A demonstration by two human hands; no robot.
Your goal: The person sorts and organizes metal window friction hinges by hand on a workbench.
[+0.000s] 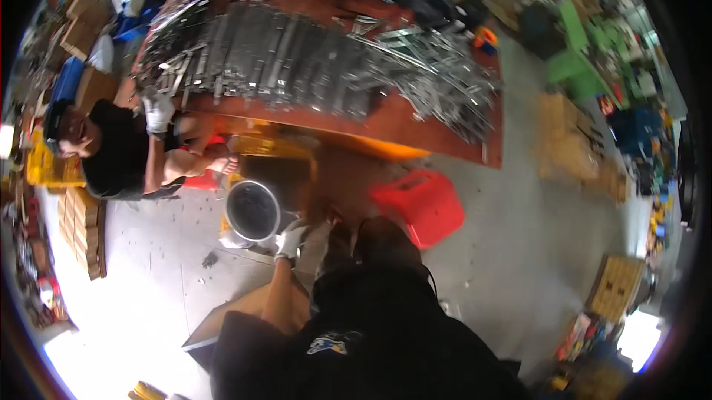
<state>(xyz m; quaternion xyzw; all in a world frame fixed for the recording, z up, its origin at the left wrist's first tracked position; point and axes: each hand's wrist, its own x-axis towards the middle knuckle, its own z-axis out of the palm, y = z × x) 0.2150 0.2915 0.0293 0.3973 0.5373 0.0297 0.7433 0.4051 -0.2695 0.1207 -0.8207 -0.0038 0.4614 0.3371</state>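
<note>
My left hand (291,239), in a white glove, is at the near right edge of a round, grey metal bucket (253,212). It seems to grip the rim, though the fingers are blurred. Seen from above, the bucket looks dark grey inside. A pale object lies under its near left edge, too blurred to name. My right hand is not in view. Beyond the bucket, rows of flat metal strips (259,51) cover a reddish-brown table (400,126), with a loose pile of metal pieces (437,74) at the right.
At the left a person (122,148) sits by the table, one gloved hand raised near its edge. A red plastic stool (423,207) stands to the right of my legs. An open cardboard box (241,307) is beside my left forearm. Stacked cartons (80,229) stand farther left.
</note>
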